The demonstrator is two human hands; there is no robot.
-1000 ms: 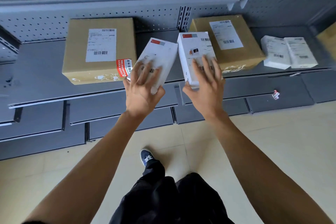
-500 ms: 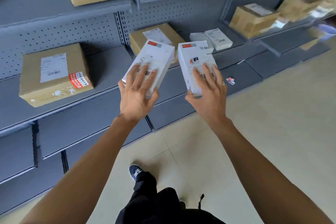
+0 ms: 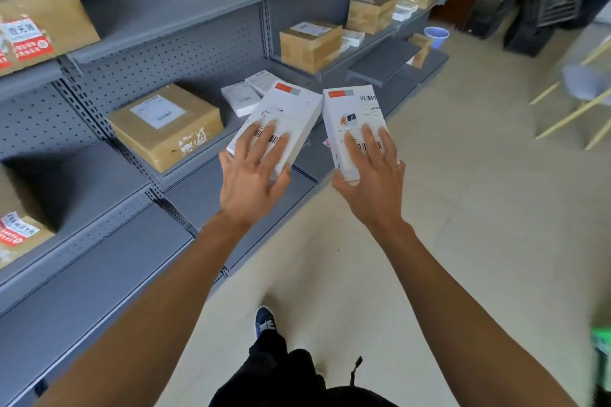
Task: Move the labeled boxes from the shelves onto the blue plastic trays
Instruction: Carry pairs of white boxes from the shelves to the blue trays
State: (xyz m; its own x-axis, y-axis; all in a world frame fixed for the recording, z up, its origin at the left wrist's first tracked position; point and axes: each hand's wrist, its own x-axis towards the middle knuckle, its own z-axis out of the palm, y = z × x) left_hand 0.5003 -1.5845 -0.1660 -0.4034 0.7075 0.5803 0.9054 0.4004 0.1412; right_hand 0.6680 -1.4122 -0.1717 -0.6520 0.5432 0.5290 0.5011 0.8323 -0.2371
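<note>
My left hand (image 3: 253,172) grips a white labeled box (image 3: 287,111) from above, fingers across its barcode and thumb under the near end. My right hand (image 3: 372,172) holds a second white labeled box (image 3: 353,107) the same way. Both boxes are in the air in front of the grey shelves (image 3: 185,10), side by side and almost touching. Two more small white boxes (image 3: 243,97) lie on the middle shelf behind them. No blue tray is in view.
Brown cardboard boxes (image 3: 165,124) with labels sit on several shelf levels to the left and further back (image 3: 309,44). A blue bucket (image 3: 436,36) and black crates (image 3: 529,20) stand at the far end. A pale-legged table (image 3: 585,86) is at right. Tiled floor (image 3: 463,208) spreads ahead.
The view has swung right along the shelves, so the aisle's far end and the floor now show. Both hands keep their boxes, carried away from the shelf.
</note>
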